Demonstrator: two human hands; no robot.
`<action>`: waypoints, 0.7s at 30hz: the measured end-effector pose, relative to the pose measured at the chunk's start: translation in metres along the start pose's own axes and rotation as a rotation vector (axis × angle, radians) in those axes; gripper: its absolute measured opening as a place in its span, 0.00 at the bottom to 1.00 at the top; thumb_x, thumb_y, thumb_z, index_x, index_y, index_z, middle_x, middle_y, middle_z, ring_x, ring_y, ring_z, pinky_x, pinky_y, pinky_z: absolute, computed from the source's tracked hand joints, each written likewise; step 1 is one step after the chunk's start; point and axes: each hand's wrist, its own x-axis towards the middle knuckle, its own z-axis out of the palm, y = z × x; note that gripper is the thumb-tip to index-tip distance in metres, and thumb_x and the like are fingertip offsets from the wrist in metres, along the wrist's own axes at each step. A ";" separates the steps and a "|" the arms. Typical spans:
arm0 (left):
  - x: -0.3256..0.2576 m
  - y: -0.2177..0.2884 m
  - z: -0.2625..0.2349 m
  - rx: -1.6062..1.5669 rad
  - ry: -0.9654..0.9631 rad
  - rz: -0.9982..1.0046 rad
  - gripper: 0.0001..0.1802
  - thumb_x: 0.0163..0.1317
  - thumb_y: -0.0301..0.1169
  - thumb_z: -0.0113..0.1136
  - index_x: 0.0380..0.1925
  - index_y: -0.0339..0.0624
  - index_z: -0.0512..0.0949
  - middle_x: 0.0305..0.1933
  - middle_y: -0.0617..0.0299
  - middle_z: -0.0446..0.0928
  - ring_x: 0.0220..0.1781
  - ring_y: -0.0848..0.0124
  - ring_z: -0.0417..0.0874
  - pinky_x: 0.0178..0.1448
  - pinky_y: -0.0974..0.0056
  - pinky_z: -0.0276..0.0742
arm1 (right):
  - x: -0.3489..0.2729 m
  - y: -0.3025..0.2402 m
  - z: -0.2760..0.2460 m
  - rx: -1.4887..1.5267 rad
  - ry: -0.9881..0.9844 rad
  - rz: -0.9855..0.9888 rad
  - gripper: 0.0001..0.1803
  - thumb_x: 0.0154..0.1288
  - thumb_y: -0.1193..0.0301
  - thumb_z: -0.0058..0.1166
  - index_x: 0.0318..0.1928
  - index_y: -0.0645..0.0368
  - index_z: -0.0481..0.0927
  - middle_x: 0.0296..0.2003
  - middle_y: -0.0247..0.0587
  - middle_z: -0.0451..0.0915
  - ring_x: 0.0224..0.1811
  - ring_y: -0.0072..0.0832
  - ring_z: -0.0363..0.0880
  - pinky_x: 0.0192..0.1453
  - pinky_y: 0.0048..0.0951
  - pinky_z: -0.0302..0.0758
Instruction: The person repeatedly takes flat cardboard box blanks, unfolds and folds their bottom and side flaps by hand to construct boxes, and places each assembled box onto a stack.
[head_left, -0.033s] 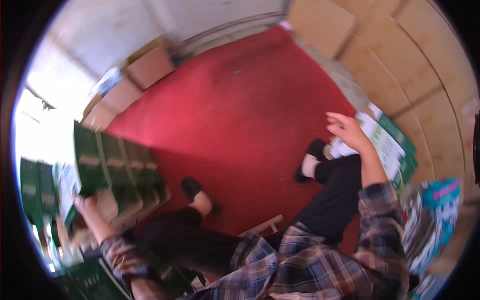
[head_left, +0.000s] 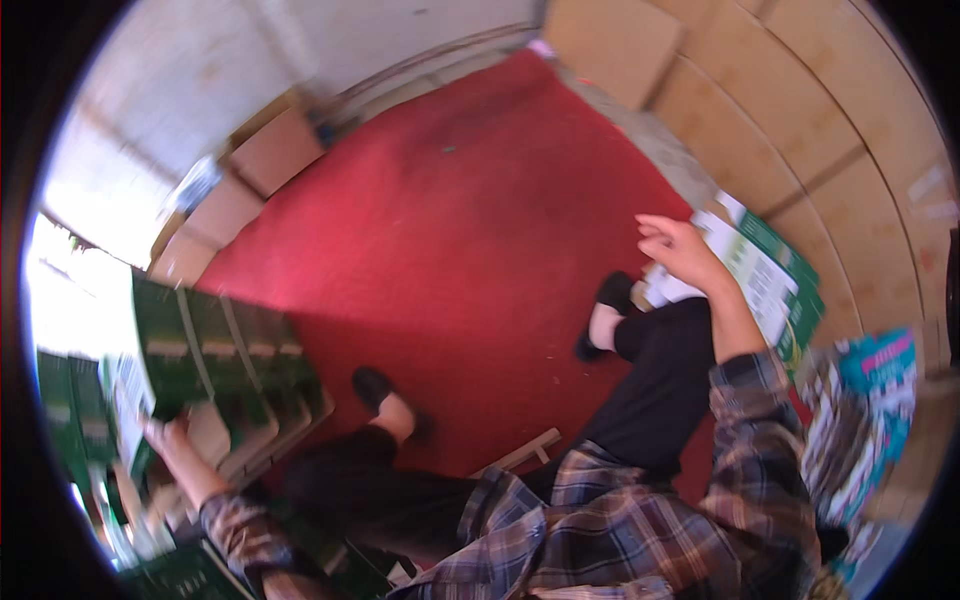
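Note:
On the left, my left hand (head_left: 172,438) is closed at the lower near edge of a green carton (head_left: 165,335) with a pale printed end. This carton is one of several standing in a row, and part of my fingers is hidden against it. My right hand (head_left: 682,250) hovers over my right knee, empty, with its fingers loosely bent and apart. Under and beyond that hand lie flat green-and-white printed cardboard sheets (head_left: 765,275), which it appears not to touch.
Red carpet (head_left: 460,240) covers the floor between my feet. Large brown cartons (head_left: 735,130) are stacked along the right. Opened brown boxes (head_left: 275,155) line the far-left wall. A blue-and-pink printed bag (head_left: 875,375) stands by my right elbow. A pale wooden bar (head_left: 520,452) lies near my lap.
The whole view has shifted slightly, so the carpet and far boxes sit a little farther left. Both hands keep nearly the same pose; my left hand stays at the green carton.

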 end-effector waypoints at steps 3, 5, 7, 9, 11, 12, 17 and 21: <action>0.030 0.099 -0.085 0.313 0.055 0.271 0.34 0.59 0.53 0.53 0.57 0.39 0.72 0.55 0.51 0.76 0.54 0.52 0.78 0.55 0.47 0.78 | 0.012 0.011 -0.001 0.104 0.057 -0.014 0.26 0.63 0.68 0.58 0.61 0.63 0.72 0.51 0.51 0.80 0.51 0.34 0.80 0.53 0.31 0.77; 0.012 0.076 -0.057 0.200 0.146 0.228 0.32 0.62 0.54 0.49 0.61 0.48 0.69 0.62 0.57 0.72 0.62 0.56 0.71 0.66 0.47 0.63 | -0.004 0.056 -0.023 0.069 0.224 0.048 0.25 0.62 0.68 0.58 0.58 0.64 0.75 0.49 0.51 0.81 0.50 0.36 0.81 0.53 0.33 0.77; -0.020 0.056 -0.050 0.076 0.270 0.203 0.31 0.65 0.54 0.45 0.66 0.58 0.65 0.69 0.64 0.67 0.71 0.59 0.64 0.76 0.48 0.48 | -0.027 0.117 -0.030 -0.037 0.279 0.111 0.24 0.61 0.66 0.58 0.57 0.64 0.76 0.47 0.52 0.82 0.49 0.37 0.81 0.53 0.33 0.76; -0.046 0.042 -0.054 0.182 0.440 0.405 0.33 0.65 0.56 0.46 0.63 0.49 0.69 0.65 0.60 0.71 0.67 0.56 0.69 0.72 0.49 0.59 | -0.049 0.189 -0.022 -0.139 0.315 0.165 0.24 0.59 0.63 0.58 0.53 0.64 0.79 0.44 0.54 0.82 0.48 0.40 0.82 0.53 0.34 0.76; -0.085 0.010 -0.044 0.421 0.755 0.553 0.29 0.67 0.50 0.48 0.61 0.44 0.70 0.61 0.60 0.74 0.63 0.60 0.71 0.66 0.51 0.65 | -0.085 0.243 -0.012 -0.246 0.348 0.271 0.24 0.56 0.61 0.58 0.50 0.64 0.80 0.42 0.55 0.83 0.45 0.45 0.82 0.52 0.38 0.76; -0.106 0.001 -0.041 0.541 0.916 0.639 0.27 0.68 0.46 0.49 0.61 0.42 0.71 0.58 0.60 0.75 0.61 0.61 0.72 0.63 0.52 0.68 | -0.102 0.258 -0.003 -0.311 0.359 0.328 0.24 0.55 0.61 0.58 0.49 0.64 0.80 0.41 0.55 0.83 0.44 0.47 0.82 0.52 0.39 0.76; -0.159 -0.064 -0.032 0.694 0.004 1.088 0.20 0.70 0.32 0.52 0.60 0.38 0.72 0.58 0.61 0.75 0.58 0.68 0.73 0.64 0.60 0.67 | -0.180 0.347 0.043 -0.304 0.335 0.518 0.20 0.54 0.63 0.58 0.44 0.63 0.82 0.40 0.55 0.82 0.41 0.48 0.81 0.48 0.43 0.76; -0.239 -0.158 0.017 1.159 -0.371 1.175 0.18 0.69 0.27 0.51 0.58 0.37 0.74 0.58 0.57 0.74 0.59 0.70 0.73 0.62 0.67 0.68 | -0.189 0.341 0.055 0.592 0.585 1.030 0.17 0.58 0.66 0.56 0.48 0.55 0.81 0.44 0.42 0.83 0.43 0.40 0.83 0.45 0.45 0.77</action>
